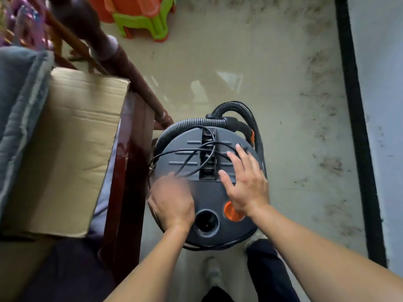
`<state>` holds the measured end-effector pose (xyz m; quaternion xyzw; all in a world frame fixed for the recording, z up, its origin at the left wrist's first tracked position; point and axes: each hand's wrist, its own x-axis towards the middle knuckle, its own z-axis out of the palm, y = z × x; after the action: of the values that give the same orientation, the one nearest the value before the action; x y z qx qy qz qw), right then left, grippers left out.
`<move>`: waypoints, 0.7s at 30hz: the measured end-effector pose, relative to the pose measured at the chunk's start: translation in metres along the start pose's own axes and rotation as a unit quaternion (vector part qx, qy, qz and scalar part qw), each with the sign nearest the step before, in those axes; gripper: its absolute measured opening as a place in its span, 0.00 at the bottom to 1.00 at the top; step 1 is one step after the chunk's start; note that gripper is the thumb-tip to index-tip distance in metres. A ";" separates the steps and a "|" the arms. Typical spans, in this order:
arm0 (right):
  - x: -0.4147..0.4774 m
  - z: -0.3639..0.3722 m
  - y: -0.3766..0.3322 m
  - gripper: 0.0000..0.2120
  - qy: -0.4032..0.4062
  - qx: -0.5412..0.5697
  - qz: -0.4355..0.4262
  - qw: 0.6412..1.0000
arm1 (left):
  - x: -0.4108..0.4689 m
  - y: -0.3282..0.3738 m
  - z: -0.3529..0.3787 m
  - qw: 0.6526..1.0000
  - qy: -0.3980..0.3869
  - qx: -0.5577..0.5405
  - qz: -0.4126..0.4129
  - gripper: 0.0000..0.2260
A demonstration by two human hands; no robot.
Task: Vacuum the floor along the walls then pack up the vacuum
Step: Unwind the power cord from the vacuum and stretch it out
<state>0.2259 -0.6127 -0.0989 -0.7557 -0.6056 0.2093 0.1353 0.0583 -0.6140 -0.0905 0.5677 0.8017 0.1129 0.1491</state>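
— Where are the hands?
— The right hand [246, 184] lies flat, fingers spread, on the grey lid of the vacuum cleaner [207, 195], fingertips at the black power cord [187, 151]. The left hand [172, 199] is blurred at the lid's left edge, by the cord; I cannot tell whether it grips anything.
— And the vacuum cleaner?
— Centre of the frame, on the floor [272, 83], its ribbed hose [185, 124] curled round the top. A cardboard box [65, 149] sits left, plastic stools [139, 18] at the top.
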 end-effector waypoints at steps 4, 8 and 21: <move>-0.028 0.007 -0.005 0.29 0.029 -0.003 -0.017 0.999 | -0.031 -0.024 -0.004 1.000 0.003 0.011 -0.014 0.28; -0.047 0.012 -0.005 0.33 0.020 0.006 0.015 1.000 | -0.050 -0.035 -0.006 1.000 0.002 0.001 -0.028 0.30; -0.076 -0.007 0.015 0.22 0.060 0.092 0.201 0.973 | 0.029 -0.018 -0.035 0.957 -0.209 0.047 0.193 0.23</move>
<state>0.2286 -0.6897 -0.0882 -0.8574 -0.4104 0.2415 0.1950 0.0208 -0.5924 -0.0672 0.7290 0.6321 -0.0192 0.2620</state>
